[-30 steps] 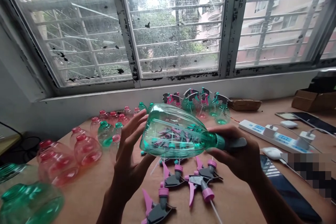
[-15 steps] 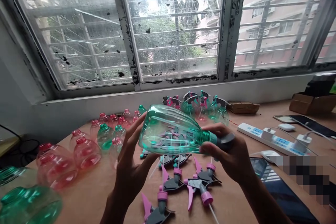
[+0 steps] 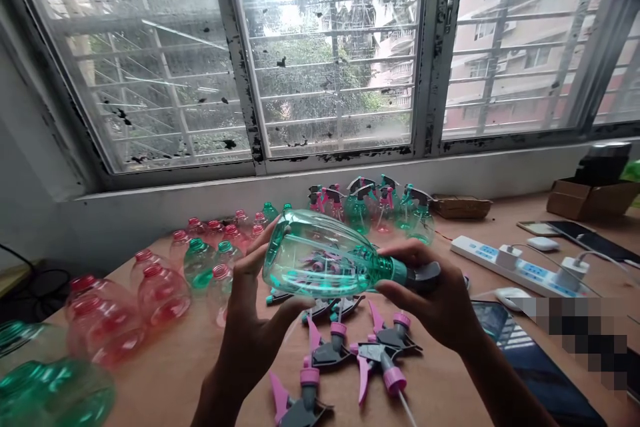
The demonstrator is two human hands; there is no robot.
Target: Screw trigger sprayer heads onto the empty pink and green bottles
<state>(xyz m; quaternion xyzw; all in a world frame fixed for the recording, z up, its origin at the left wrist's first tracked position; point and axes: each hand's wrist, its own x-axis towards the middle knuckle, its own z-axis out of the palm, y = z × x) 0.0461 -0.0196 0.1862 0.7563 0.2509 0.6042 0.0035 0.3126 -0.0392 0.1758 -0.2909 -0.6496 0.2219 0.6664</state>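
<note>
A clear green spray bottle [image 3: 320, 250] lies sideways in the air between my hands, its neck pointing right. My left hand [image 3: 255, 300] is wrapped around its base, thumb below and fingers behind. At the neck, my right hand [image 3: 435, 300] grips the teal collar [image 3: 397, 271] of a grey spray head [image 3: 425, 276], which is partly hidden by the fingers. A thin tube shows through the bottle wall. Beneath it lie several pink and grey spray heads [image 3: 333, 350] on the table, with teal and grey ones [image 3: 333, 307] just behind, partly covered by the bottle.
Several red bottles [image 3: 165, 293] and green bottles [image 3: 55, 390] without spray heads stand on the left. Bottles fitted with spray heads [image 3: 360, 210] are grouped at the back. To the right are a power strip [image 3: 490, 255], a tablet [image 3: 535, 353] and a cardboard box [image 3: 580, 203].
The bottle has dropped slightly and moved a little left, its base tipping lower. Both hands keep hold of it, and my left thumb now extends further along its underside.
</note>
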